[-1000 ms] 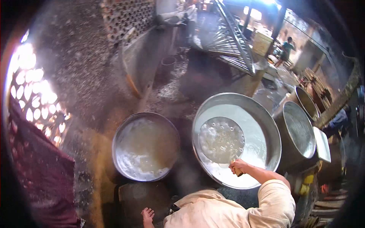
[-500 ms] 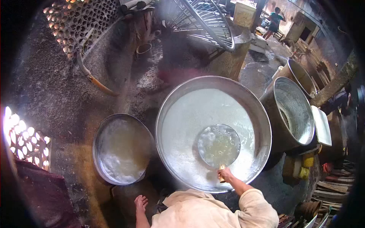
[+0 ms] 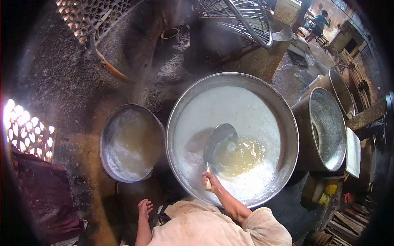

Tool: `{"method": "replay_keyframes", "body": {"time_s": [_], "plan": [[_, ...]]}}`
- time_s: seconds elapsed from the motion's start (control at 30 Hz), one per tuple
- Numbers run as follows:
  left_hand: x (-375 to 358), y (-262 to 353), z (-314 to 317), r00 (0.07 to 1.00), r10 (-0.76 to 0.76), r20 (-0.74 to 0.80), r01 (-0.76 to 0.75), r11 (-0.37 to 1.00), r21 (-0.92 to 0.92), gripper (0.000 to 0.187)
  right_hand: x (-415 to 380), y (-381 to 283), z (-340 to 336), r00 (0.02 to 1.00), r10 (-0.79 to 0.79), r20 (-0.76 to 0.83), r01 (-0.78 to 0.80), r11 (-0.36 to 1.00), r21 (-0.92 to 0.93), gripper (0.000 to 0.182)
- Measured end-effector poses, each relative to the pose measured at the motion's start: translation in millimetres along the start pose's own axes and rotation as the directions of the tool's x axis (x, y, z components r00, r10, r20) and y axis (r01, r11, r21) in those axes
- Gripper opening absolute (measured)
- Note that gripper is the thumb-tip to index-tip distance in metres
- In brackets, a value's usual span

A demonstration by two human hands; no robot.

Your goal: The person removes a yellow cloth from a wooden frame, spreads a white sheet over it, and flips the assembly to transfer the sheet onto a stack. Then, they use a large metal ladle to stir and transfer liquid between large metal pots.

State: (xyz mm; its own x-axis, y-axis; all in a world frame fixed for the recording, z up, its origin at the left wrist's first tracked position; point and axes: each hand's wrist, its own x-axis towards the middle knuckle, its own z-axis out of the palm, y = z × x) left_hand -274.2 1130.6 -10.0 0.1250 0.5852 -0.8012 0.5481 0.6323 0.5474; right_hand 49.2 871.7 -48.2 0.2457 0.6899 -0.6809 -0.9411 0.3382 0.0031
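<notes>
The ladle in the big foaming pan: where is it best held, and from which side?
By the handle end, from the near rim, where the right hand holds the ladle now. Its bowl is tilted in hot liquid in the pan.

Right hand (image 3: 209, 179) tilts ladle (image 3: 219, 141) in foamy wok (image 3: 287, 110).

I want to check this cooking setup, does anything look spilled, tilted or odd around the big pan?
Nothing looks spilled. The right hand holds the ladle tipped on edge in the big pan, parting the white foam over yellowish liquid. The smaller pan sits level beside it.
</notes>
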Motion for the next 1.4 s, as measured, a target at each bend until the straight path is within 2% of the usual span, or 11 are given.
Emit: {"method": "replay_keyframes", "body": {"time_s": [0.2, 0.37, 0.6, 0.73, 0.8, 0.97, 1.07, 1.13, 1.27, 1.33, 1.4], "plan": [[9, -22, -20, 0.999, -0.023, 0.026, 0.025, 0.994, -0.105, 0.032, -10, 13, 91, 0.891, 0.328, 0.314, -0.175, 0.886, -0.429, 0.025], [39, -24, -54, 1.000, 0.004, 0.025, 0.003, 0.957, -0.290, 0.034, 10, 56, 203, 0.900, 0.382, 0.209, -0.105, 0.657, -0.747, 0.021], [58, 5, -111, 0.989, 0.078, -0.127, -0.133, 0.843, -0.521, 0.029, 157, 125, 253, 0.994, -0.042, 0.100, 0.108, 0.326, -0.939, 0.009], [58, -27, -155, 0.983, -0.011, -0.183, -0.099, 0.808, -0.581, 0.039, 256, 84, 279, 0.783, -0.483, 0.392, 0.093, -0.532, -0.842, 0.034], [56, -64, -172, 0.974, -0.111, -0.198, -0.030, 0.803, -0.595, 0.043, 260, 81, 316, 0.772, -0.594, 0.228, -0.187, -0.555, -0.811, 0.043], [44, -213, -193, 0.902, -0.415, -0.114, 0.232, 0.691, -0.684, 0.037, 292, 97, 297, 0.637, -0.658, 0.401, -0.203, -0.645, -0.737, 0.038], [-12, -192, -187, 0.905, -0.412, -0.104, 0.180, 0.594, -0.785, 0.028, 334, 111, 210, 0.756, -0.638, 0.145, -0.329, -0.563, -0.758, 0.047], [-24, -241, -190, 0.957, -0.004, 0.291, 0.289, -0.112, -0.951, 0.013, 335, 155, 188, 0.746, -0.652, -0.137, -0.348, -0.206, -0.914, 0.036], [-46, -234, -182, 0.912, -0.324, 0.252, 0.231, -0.102, -0.968, 0.017, 355, 208, 111, 0.881, -0.472, 0.028, -0.214, -0.452, -0.866, 0.017], [-48, -243, -184, 0.895, -0.398, 0.203, 0.276, 0.134, -0.952, 0.019, 347, 227, 121, 0.932, -0.137, -0.337, -0.351, -0.099, -0.931, 0.011], [-35, -276, -187, 0.805, -0.586, 0.095, 0.262, 0.207, -0.943, 0.023, 344, 226, 109, 0.959, 0.046, -0.280, -0.282, 0.031, -0.959, 0.009]]}}
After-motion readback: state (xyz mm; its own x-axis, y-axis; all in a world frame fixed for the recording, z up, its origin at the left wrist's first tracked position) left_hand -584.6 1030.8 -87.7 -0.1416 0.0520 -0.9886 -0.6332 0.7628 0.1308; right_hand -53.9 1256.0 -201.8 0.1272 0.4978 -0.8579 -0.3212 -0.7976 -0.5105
